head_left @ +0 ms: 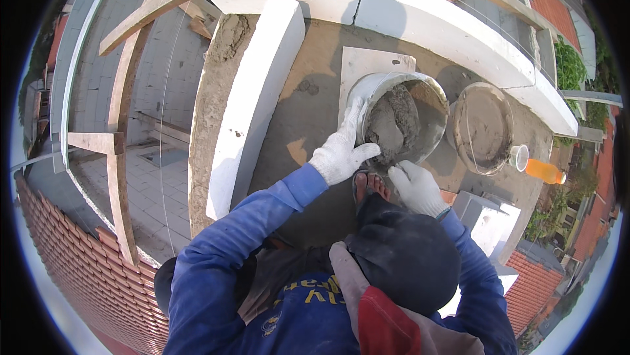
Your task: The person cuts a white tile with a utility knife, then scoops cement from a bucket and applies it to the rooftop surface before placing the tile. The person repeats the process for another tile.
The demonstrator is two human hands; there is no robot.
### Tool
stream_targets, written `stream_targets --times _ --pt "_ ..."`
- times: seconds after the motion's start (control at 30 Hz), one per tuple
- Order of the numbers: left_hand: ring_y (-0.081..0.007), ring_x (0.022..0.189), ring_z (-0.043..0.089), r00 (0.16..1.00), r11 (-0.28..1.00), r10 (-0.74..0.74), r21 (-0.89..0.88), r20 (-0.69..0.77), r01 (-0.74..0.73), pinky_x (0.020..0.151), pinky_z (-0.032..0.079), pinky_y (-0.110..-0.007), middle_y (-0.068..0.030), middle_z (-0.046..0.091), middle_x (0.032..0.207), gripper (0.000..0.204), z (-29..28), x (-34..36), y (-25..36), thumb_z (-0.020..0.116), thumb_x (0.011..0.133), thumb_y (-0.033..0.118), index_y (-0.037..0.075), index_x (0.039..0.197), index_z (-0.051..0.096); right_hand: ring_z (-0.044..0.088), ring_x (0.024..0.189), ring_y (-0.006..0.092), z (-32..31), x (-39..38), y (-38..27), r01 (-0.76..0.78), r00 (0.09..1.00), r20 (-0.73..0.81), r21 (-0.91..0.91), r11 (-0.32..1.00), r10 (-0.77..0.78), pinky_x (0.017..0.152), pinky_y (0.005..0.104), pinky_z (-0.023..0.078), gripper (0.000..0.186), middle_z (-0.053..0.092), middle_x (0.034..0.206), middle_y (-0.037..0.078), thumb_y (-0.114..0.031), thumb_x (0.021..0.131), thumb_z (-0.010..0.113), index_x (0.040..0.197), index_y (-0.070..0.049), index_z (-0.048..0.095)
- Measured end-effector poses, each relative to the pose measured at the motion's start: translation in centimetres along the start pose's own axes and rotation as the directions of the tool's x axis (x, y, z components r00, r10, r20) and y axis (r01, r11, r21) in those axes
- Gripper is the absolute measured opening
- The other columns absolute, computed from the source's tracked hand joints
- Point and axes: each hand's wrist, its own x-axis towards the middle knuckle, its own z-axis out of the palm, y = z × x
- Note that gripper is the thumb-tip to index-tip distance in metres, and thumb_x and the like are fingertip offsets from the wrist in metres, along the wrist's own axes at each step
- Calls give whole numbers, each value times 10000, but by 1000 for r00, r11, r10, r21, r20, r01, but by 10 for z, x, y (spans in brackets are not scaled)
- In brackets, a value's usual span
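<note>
A pale bucket (pixel 436 92) sits tilted in front of me, with wet grey mortar (pixel 387 119) inside. My left hand (pixel 341 153), in a white knit glove, holds the bucket's left side, fingers along the outer wall and thumb apart near the rim. At the near rim is my right hand (pixel 418 189), gloved too, with its fingers curled closed. What it grips, if anything, is hidden. A smooth grey patch shows in the mortar; I cannot tell whether it is a tool blade. My bare foot (pixel 372 184) stands just below the bucket.
A second, mortar-crusted bucket (pixel 484 125) stands to the right, beside a clear cup (pixel 518 157) and an orange bottle (pixel 546 172). White blocks (pixel 259 102) border the slab left and far. A flat board (pixel 377 60) lies behind the bucket. Timber posts (pixel 125 105) and a drop lie left.
</note>
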Motion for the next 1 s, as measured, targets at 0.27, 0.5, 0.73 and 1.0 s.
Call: stream_targets --times 0.27,0.5,0.73,1.0 --pt "-317 1431 614 953 866 -239 -403 188 297 1074 659 -444 -213 449 1702 974 -73 16 -7 682 1091 194 167 1817 32 646 637 122 -35 1 -26 -165 986 24 271 948 164 603 323 515 371 678 778 54 -362 1128 618 1087 -3 703" --pt "-382 1149 783 852 817 -445 513 276 261 998 614 -488 -313 690 1411 808 -145 -39 25 593 1116 499 34 1730 350 578 588 79 -57 -3 -58 -2 996 -88 137 991 14 505 281 485 317 589 740 0 -325 1150 583 1074 -34 681" --pt "-441 1399 621 950 684 252 728 -183 -41 1174 507 -569 -241 672 1467 861 -196 -204 -50 844 903 359 98 1653 513 574 561 70 -47 2 -170 95 995 -35 78 992 -93 477 266 484 264 594 750 -7 -306 1152 599 1053 -69 659" --pt "-442 1544 470 845 674 170 686 -507 275 1288 313 -685 -181 528 1641 846 -131 -233 -110 822 894 398 161 1647 519 592 558 95 81 52 -297 126 987 84 157 980 -140 451 283 507 190 605 780 -4 -280 1140 646 1094 -96 639"
